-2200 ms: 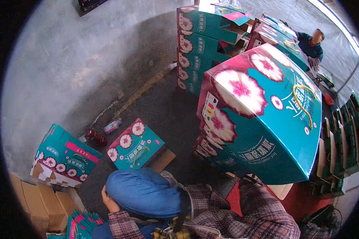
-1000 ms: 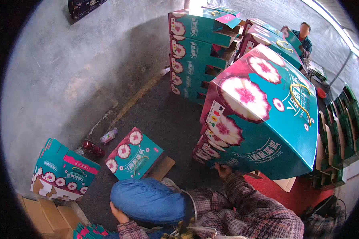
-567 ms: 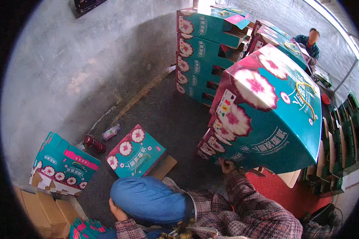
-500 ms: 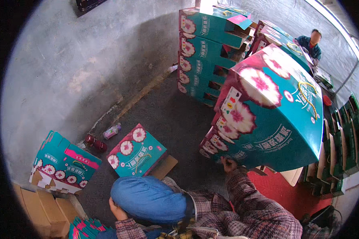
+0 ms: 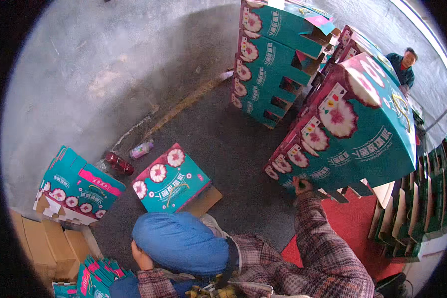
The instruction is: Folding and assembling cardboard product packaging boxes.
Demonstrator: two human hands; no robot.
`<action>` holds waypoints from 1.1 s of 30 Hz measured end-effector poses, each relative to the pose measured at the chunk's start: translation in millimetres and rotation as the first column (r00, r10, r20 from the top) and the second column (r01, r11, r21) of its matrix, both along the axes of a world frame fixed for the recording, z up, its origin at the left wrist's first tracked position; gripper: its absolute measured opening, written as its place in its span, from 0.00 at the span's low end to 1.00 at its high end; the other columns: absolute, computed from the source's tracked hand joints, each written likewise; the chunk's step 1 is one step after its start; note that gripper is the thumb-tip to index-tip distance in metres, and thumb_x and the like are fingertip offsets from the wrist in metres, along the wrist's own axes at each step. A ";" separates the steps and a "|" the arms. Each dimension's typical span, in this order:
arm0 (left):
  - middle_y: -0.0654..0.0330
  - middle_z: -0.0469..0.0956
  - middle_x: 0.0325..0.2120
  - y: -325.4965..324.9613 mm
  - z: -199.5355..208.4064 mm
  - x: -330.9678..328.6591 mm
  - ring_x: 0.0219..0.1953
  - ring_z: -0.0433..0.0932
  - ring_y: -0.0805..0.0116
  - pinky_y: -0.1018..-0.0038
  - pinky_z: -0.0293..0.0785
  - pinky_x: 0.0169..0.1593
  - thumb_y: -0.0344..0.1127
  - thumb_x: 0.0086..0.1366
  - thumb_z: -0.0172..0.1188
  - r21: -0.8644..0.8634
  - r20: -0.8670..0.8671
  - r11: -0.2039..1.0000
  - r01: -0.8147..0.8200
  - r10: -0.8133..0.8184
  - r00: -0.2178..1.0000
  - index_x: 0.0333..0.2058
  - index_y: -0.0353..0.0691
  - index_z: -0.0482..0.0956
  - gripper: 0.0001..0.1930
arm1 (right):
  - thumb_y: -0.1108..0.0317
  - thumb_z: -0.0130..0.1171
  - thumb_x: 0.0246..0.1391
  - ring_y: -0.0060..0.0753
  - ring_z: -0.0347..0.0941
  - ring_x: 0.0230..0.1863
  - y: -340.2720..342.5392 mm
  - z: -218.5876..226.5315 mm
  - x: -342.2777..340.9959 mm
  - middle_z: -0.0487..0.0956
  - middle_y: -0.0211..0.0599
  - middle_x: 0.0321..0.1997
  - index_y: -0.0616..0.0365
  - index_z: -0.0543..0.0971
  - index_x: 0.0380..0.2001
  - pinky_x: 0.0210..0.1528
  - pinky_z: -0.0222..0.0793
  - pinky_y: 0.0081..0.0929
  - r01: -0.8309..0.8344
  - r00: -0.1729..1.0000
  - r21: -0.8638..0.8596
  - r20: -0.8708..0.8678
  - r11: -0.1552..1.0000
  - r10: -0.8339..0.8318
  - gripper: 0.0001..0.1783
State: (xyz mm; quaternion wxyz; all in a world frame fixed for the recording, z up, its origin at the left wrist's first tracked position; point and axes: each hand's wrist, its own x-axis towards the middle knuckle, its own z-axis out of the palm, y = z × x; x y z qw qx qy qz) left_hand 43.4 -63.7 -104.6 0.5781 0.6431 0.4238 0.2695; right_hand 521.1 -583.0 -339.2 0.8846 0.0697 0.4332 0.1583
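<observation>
My right hand (image 5: pixel 302 186) reaches out with fingers extended against the lower side of a tall stack of teal and maroon cartons (image 5: pixel 340 144). The cartons carry pictures of white and maroon slices, and a yellow cord handle (image 5: pixel 401 113) is on the top one. My left hand (image 5: pixel 143 257) rests against my knee in blue jeans (image 5: pixel 181 243), open, its fingertips partly hidden. Beyond that knee a single carton (image 5: pixel 171 180) lies on the dark floor. Farther left stands another carton (image 5: pixel 79 187) with cut flaps at its lower edge.
A second carton stack (image 5: pixel 263 64) stands near the grey wall. By the wall lie a dark red cylinder (image 5: pixel 119 164) and a bottle (image 5: pixel 142 149). Brown cardboard (image 5: pixel 57 243) and folded teal pieces (image 5: pixel 97 275) are lower left. Nested cartons (image 5: pixel 424 198) stand right; a person (image 5: pixel 403 67) is behind.
The view has shifted, so the stacks appear farther right and higher. The near stack's top carton looks smaller and more of the cartons below it shows. My right hand stays at its lower side.
</observation>
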 end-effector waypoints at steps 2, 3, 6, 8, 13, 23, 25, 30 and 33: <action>0.55 0.72 0.49 -6.1 -18.4 26.9 0.50 0.72 0.63 0.69 0.66 0.55 0.38 0.63 0.57 0.000 0.037 0.998 0.061 -0.061 0.997 0.55 0.32 0.65 0.24 | 0.78 0.47 0.53 0.54 0.62 0.61 -67.4 -3.7 36.4 0.47 0.52 0.69 0.62 0.46 0.66 0.48 0.79 0.40 0.056 0.992 -0.024 0.113 0.998 -0.053 0.38; 0.55 0.72 0.49 -0.8 -26.5 15.6 0.50 0.72 0.63 0.69 0.66 0.55 0.38 0.63 0.57 0.011 0.027 0.999 0.047 -0.047 0.999 0.55 0.32 0.65 0.24 | 0.78 0.47 0.53 0.54 0.62 0.61 -56.9 -5.8 38.1 0.47 0.52 0.69 0.62 0.46 0.66 0.48 0.79 0.40 0.042 0.994 -0.013 0.103 0.999 -0.040 0.38; 0.54 0.72 0.49 13.9 -46.1 -13.2 0.50 0.72 0.64 0.69 0.66 0.55 0.39 0.62 0.58 0.177 -0.051 0.980 0.094 -0.086 0.995 0.55 0.32 0.66 0.26 | 0.78 0.47 0.52 0.56 0.63 0.59 -31.4 -16.2 43.0 0.46 0.53 0.69 0.62 0.43 0.66 0.46 0.80 0.40 0.006 0.988 -0.092 0.157 0.996 0.008 0.40; 0.55 0.72 0.50 4.8 -45.9 5.7 0.50 0.72 0.64 0.69 0.67 0.54 0.41 0.65 0.54 0.026 0.094 0.998 0.055 -0.057 0.994 0.55 0.32 0.66 0.25 | 0.77 0.48 0.53 0.56 0.63 0.59 -51.2 -10.8 57.3 0.42 0.53 0.70 0.62 0.42 0.66 0.45 0.80 0.41 0.101 0.983 -0.092 0.160 0.991 -0.085 0.41; 0.53 0.71 0.52 7.6 -54.8 -3.5 0.51 0.72 0.61 0.65 0.68 0.55 0.45 0.69 0.45 -0.089 0.187 0.992 0.094 -0.076 0.979 0.56 0.34 0.66 0.24 | 0.77 0.47 0.52 0.56 0.64 0.59 -33.3 8.0 42.6 0.46 0.53 0.69 0.61 0.42 0.66 0.45 0.80 0.40 0.032 0.998 -0.180 0.056 0.983 -0.022 0.40; 0.52 0.70 0.52 10.3 -84.9 -22.4 0.51 0.72 0.59 0.62 0.69 0.54 0.48 0.70 0.41 -0.337 0.391 0.937 0.088 0.055 0.919 0.56 0.34 0.65 0.25 | 0.77 0.44 0.52 0.56 0.62 0.60 -43.9 -2.2 56.8 0.51 0.52 0.67 0.64 0.55 0.63 0.47 0.79 0.41 0.090 0.983 -0.276 0.179 0.957 -0.041 0.32; 0.52 0.70 0.52 13.1 -78.1 -38.5 0.51 0.72 0.59 0.63 0.70 0.54 0.46 0.70 0.43 -0.192 0.261 0.979 0.064 -0.011 0.965 0.56 0.34 0.66 0.24 | 0.76 0.44 0.52 0.57 0.63 0.59 -25.1 -9.2 46.9 0.54 0.53 0.66 0.64 0.56 0.62 0.49 0.78 0.42 0.093 0.991 -0.322 0.126 0.942 -0.055 0.31; 0.51 0.71 0.52 -4.3 -66.0 -27.5 0.51 0.72 0.59 0.64 0.70 0.53 0.41 0.68 0.50 -0.035 0.134 0.998 0.052 -0.047 0.990 0.56 0.33 0.65 0.23 | 0.71 0.48 0.57 0.54 0.68 0.54 -6.3 -9.0 18.6 0.69 0.53 0.56 0.67 0.66 0.54 0.56 0.71 0.46 -0.126 0.904 -0.496 0.300 0.859 0.305 0.22; 0.51 0.71 0.51 -2.1 -88.1 -22.6 0.50 0.72 0.59 0.65 0.69 0.53 0.39 0.65 0.55 0.319 -0.083 0.929 0.187 -0.170 0.982 0.55 0.33 0.66 0.24 | 0.61 0.51 0.61 0.48 0.69 0.55 26.0 -12.8 -2.6 0.73 0.49 0.54 0.63 0.71 0.51 0.57 0.68 0.44 0.025 0.090 -0.969 -0.242 -0.245 0.966 0.20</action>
